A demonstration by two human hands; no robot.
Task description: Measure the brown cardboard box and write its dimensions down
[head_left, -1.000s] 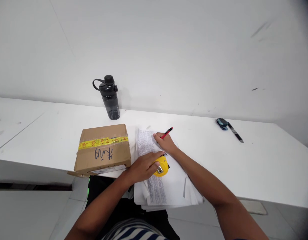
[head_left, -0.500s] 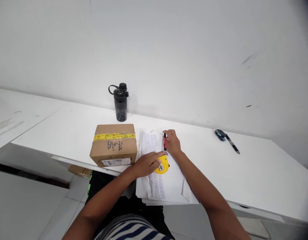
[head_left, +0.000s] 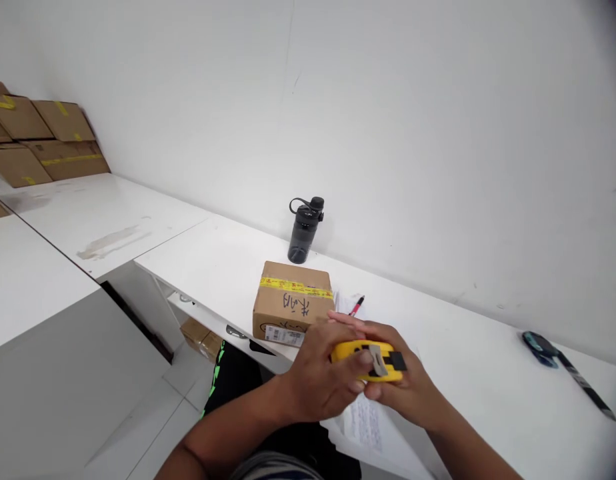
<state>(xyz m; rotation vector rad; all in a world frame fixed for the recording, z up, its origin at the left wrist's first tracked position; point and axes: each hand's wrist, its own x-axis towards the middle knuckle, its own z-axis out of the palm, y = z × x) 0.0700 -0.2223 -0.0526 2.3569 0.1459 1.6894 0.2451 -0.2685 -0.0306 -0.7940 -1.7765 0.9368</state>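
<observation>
A yellow tape measure (head_left: 345, 349) is held up between my two hands, its belt clip facing me. My left hand (head_left: 318, 373) wraps its left side, with the thumb lying on the clip. My right hand (head_left: 405, 383) grips the right end, its fingers partly hidden behind the case. Below and behind the hands, written-on paper (head_left: 371, 430) lies on the white table (head_left: 468, 387). A red and black pen (head_left: 357, 305) rests beyond the hands. To their left stands a taped cardboard box (head_left: 288, 307) with handwriting and a label.
Behind the box, a dark water bottle (head_left: 302, 233) stands near the wall. At the right lie a dark, glossy small object (head_left: 538, 347) and a black marker-like stick (head_left: 585, 387). Several cardboard boxes (head_left: 63, 157) are stacked at the far left. Another box (head_left: 201, 337) sits under the table.
The tape measure has come up off the paper in my left hand. My right hand has left the pen and now holds the tape measure too. The view has turned left.
</observation>
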